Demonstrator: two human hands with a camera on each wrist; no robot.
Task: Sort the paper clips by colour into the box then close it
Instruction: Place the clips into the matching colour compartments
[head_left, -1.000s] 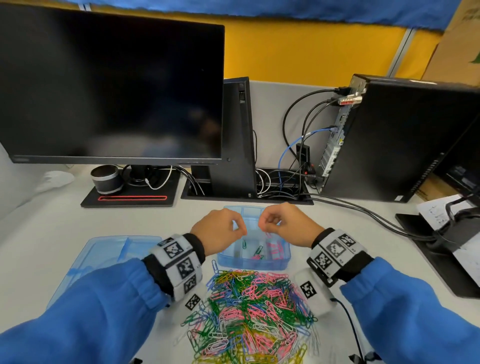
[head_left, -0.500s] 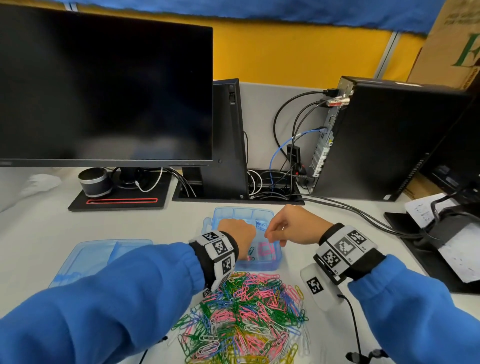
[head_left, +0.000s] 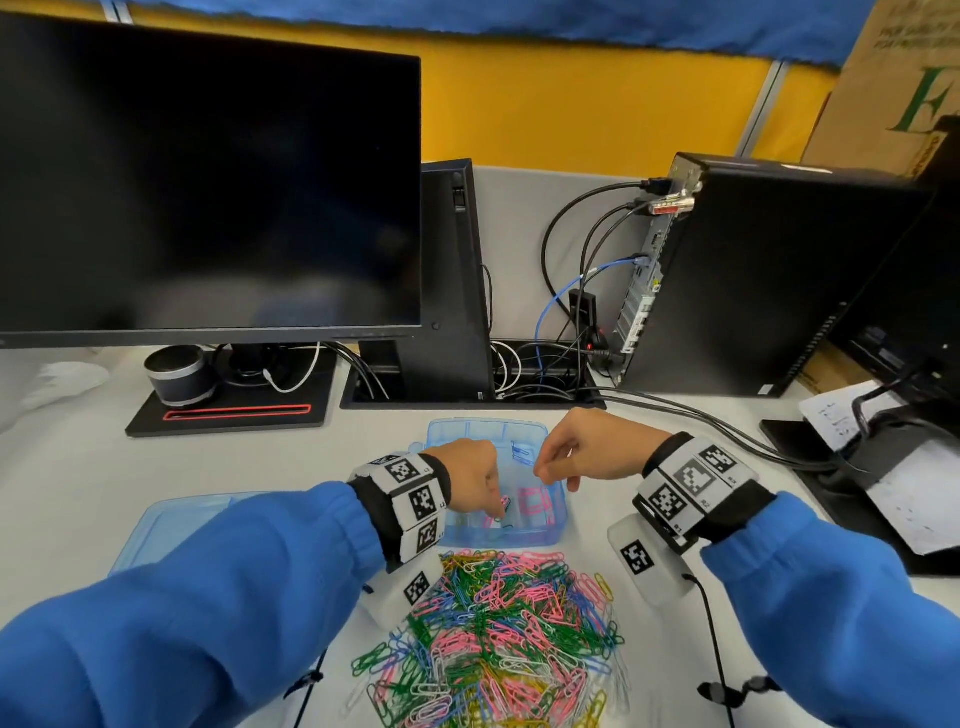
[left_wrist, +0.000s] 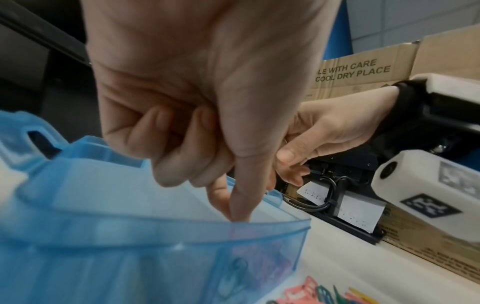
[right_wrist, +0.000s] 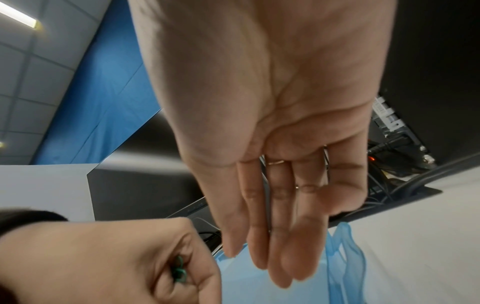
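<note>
A translucent blue box (head_left: 551, 531) stands open on the white desk, with pink clips (head_left: 535, 503) in its front right compartment and a blue clip (head_left: 522, 453) further back. My left hand (head_left: 496, 512) dips into the front left compartment, thumb and forefinger pinched together (left_wrist: 237, 216). In the right wrist view green paper clips (right_wrist: 179, 271) show inside its curled fingers. My right hand (head_left: 553, 475) hovers over the box's middle, fingers straight and holding nothing (right_wrist: 272, 267). A mixed pile of coloured clips (head_left: 498, 623) lies just in front of the box.
The box's blue lid (head_left: 171, 525) lies flat at the left. Behind stand a monitor (head_left: 208, 171), a small speaker (head_left: 176, 376), a computer tower (head_left: 769, 280) with cables (head_left: 675, 410), and papers (head_left: 914, 499) at the right.
My left hand has dropped from beside the right hand, above the box, down into the front left compartment. The right hand stays above the box, its fingers now straighter.
</note>
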